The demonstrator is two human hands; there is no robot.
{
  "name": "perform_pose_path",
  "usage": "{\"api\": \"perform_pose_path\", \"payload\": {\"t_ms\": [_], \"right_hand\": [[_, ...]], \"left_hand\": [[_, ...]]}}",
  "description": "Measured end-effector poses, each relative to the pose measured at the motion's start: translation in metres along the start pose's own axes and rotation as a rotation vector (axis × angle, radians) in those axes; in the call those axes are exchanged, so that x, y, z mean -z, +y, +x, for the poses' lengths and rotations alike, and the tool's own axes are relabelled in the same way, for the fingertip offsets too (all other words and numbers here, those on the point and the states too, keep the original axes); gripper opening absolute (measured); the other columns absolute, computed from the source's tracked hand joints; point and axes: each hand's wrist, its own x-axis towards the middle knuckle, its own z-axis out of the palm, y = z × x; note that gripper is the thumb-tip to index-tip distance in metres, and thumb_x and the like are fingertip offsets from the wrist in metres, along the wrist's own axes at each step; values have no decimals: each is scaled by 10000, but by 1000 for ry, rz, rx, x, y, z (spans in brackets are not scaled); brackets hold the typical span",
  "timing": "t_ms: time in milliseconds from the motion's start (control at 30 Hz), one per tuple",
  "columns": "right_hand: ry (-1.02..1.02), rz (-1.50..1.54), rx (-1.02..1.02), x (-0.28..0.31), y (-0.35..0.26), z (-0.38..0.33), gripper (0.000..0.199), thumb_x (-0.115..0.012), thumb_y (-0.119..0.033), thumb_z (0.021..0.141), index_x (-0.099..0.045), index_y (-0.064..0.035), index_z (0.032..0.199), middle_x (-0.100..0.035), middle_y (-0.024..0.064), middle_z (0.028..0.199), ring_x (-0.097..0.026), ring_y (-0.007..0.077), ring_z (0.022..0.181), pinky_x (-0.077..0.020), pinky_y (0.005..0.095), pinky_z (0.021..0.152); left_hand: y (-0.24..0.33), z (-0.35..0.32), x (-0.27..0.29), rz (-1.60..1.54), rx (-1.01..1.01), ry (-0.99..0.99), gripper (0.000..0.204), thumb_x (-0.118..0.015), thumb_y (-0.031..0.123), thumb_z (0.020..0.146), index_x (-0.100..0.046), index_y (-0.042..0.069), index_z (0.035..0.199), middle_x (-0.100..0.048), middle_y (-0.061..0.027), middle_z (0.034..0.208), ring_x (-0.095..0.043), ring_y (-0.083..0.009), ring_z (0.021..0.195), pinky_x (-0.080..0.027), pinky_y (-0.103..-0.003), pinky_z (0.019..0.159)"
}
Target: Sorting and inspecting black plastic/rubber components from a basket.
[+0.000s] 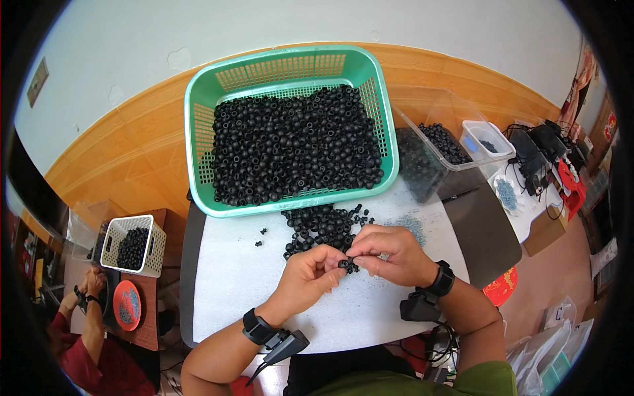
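Observation:
My left hand [307, 276] is closed in a pinch on a small round black part [343, 264] with a hole in it. Close against it, my right hand [391, 251] pinches with thumb and forefinger; whatever lies between those fingertips is too small to make out. A few smaller black pieces [354, 268] show just under the fingertips. Beyond both hands, a loose heap of hollow black round parts [320, 228] is spread on the white tabletop [231, 290]. Tiny blue-grey pieces [411, 228] are scattered behind my right hand.
A large green basket [191, 132] full of black round parts stands at the back. To its right are a clear bin [456, 99], a small white tub [498, 127] and a dark pen [460, 195]. At left, a co-worker's hands [94, 282] are near a red plate [119, 297] and white basket [154, 254].

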Motion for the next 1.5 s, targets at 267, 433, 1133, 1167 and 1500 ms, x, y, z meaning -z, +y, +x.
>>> {"api": "perform_pose_path", "payload": {"t_ms": [267,433,1133,1167,1500], "right_hand": [[22,-161,131,-11,5,-1,182,-616,34,761,-630,-24,932,-553,93,802,-563,230,670,-453,300,566],[50,-219,222,-15,4,1,194,-615,45,752,-612,-19,935,-538,99,806,-560,236,662,-453,310,558],[54,-230,33,-20,-3,-2,192,-632,38,686,-588,-11,866,-512,80,773,-547,234,649,-449,310,524],[53,-209,21,-20,-3,-2,173,-629,37,690,-576,-10,848,-508,82,766,-542,233,645,-444,310,517],[101,-499,364,-25,4,0,123,-617,39,709,-531,-9,782,-513,90,786,-529,211,635,-436,298,497]], "left_hand": [[1,0,-1,-18,25,13,98,-620,4,840,-580,41,922,-561,22,737,-551,-44,622,-438,-173,526],[0,0,-1,-48,52,14,97,-608,-2,845,-588,34,934,-574,16,743,-556,-44,618,-453,-172,529],[-2,-2,-3,17,13,64,81,-609,24,841,-591,15,920,-590,15,734,-527,-25,581,-426,-174,477],[-1,-2,-3,17,12,64,81,-609,24,841,-591,15,920,-590,15,734,-527,-25,581,-426,-174,477],[-1,-2,-2,29,67,63,76,-607,13,840,-595,14,915,-597,-4,721,-542,-31,576,-429,-168,465]]}}
